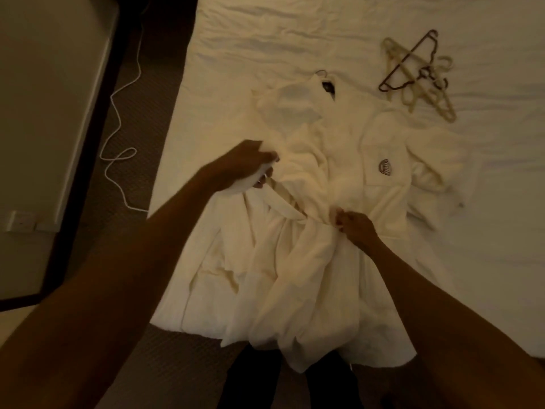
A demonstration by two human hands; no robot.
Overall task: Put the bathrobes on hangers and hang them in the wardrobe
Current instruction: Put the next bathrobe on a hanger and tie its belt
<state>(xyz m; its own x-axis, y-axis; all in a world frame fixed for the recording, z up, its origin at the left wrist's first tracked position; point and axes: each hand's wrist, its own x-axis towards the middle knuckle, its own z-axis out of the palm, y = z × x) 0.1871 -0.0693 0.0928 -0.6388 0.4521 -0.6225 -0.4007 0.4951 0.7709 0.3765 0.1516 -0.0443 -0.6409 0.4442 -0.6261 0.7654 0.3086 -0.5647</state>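
Head view: the bathrobe (339,160) lies on the bed (295,31) under both hands, and a hanger hook (321,73) pokes from its collar beyond them. The left hand (250,168) seems to grip one end of the belt (283,199). The right hand (354,225), well apart from it, pinches the belt at the waist. A hard tug could pull the robe off its hanger, or drag the overhanging hem to the floor.

hanger (321,73): hook only, rest under bathrobe (339,160) collar | left hand (247,166) blurred, fingertips lost in belt (284,199) cloth | right hand (355,227) fingertips buried at belt | crest (385,166) too small to read | far-right hanger pile (418,75) tangled, count unclear
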